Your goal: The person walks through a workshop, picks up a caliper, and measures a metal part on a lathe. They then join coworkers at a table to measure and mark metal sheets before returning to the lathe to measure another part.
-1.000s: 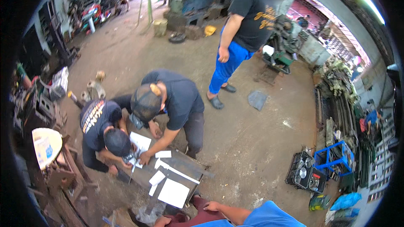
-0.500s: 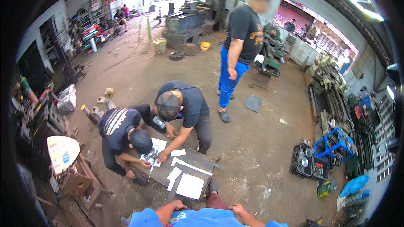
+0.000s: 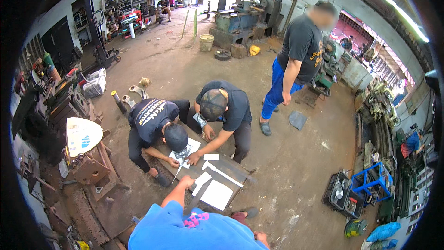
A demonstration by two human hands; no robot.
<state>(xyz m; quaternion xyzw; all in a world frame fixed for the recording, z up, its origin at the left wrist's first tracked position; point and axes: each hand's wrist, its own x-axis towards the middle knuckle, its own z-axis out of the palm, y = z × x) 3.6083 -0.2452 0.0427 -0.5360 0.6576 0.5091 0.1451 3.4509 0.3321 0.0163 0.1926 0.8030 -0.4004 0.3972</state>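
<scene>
My left hand (image 3: 187,182) reaches forward to the near-left edge of a low dark table (image 3: 238,168). It is beside a short white strip (image 3: 202,178); its fingers are too small to make out. Low at my right side, my right hand (image 3: 260,237) shows only in part beside my blue shirt. A large white sheet (image 3: 217,195) and a long pale caliper-shaped piece (image 3: 223,174) lie on the table. Past my left hand, two crouching people lean over another white sheet (image 3: 193,145) with a grey object (image 3: 183,152) on it. One co-worker's hand holds a thin rod (image 3: 176,174).
A person in blue trousers (image 3: 274,85) stands beyond the table. To the left is a rusty metal stand (image 3: 94,170) with a pale board (image 3: 83,135). Black crates (image 3: 336,190), a blue frame (image 3: 373,183) and machines line the right side. A yellow bucket (image 3: 206,42) stands farther back.
My left hand has gone from my lap forward to the table's edge. My view has turned left, so the scene sits farther right and lower. The two crouching people stay bent over the sheet.
</scene>
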